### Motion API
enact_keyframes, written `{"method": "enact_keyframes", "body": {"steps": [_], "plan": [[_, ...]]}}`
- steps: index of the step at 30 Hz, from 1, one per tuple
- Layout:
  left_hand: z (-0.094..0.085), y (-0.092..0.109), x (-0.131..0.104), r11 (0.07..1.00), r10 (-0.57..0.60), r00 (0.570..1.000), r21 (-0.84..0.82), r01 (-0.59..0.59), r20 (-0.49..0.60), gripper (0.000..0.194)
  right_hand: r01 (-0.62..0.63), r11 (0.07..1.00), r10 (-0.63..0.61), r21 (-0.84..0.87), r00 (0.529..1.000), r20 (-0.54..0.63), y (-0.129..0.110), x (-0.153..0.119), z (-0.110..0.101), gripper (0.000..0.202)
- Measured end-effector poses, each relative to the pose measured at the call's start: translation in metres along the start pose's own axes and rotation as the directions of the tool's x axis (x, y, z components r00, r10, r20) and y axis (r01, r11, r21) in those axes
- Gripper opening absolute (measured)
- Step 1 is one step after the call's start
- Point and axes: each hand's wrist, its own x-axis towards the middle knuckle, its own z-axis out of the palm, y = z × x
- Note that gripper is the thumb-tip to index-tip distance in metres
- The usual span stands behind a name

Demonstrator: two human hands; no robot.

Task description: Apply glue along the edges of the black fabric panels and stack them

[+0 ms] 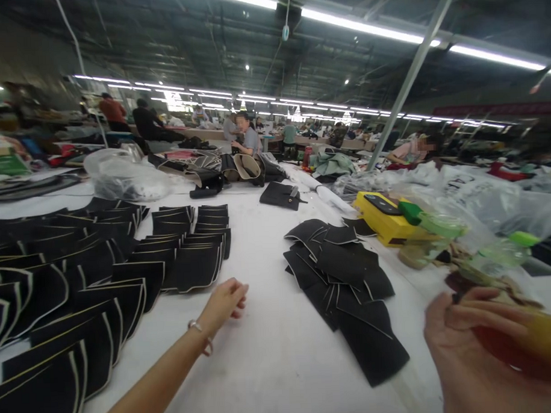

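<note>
My left hand (224, 300) is over the white tabletop, fingers curled in, with nothing visible in them. Beside it lie overlapping rows of black panels (194, 265) with pale edges. At the lower right, my right hand (461, 347) is closed around a yellow and orange-red object (544, 335). Blur and the frame edge hide what kind of object it is. Between my hands is a loose pile of black pieces (343, 264), apart from both.
A yellow box (387, 220) with a dark phone (382, 204) on top stands at right, near a green-capped container (439, 225) and clear plastic bags (496, 193). Farther back are a black flap piece (282, 195), bag parts (242, 166) and a plastic bag (120, 173). Several people work beyond.
</note>
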Motion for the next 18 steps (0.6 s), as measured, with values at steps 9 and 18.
{"method": "enact_keyframes", "body": {"steps": [9,18], "plan": [[0.095,0.077,0.146,0.856,0.386,0.920,0.345,-0.386,0.070,0.058,-0.136,0.986,0.161,-0.099,0.929,0.334,0.001,0.010,-0.020,0.047],[0.129,0.091,0.197,0.773,0.447,0.879,0.421,-0.474,0.168,0.036,-0.126,0.961,0.198,-0.245,0.934,0.298,-0.018,0.021,-0.038,0.055]]}}
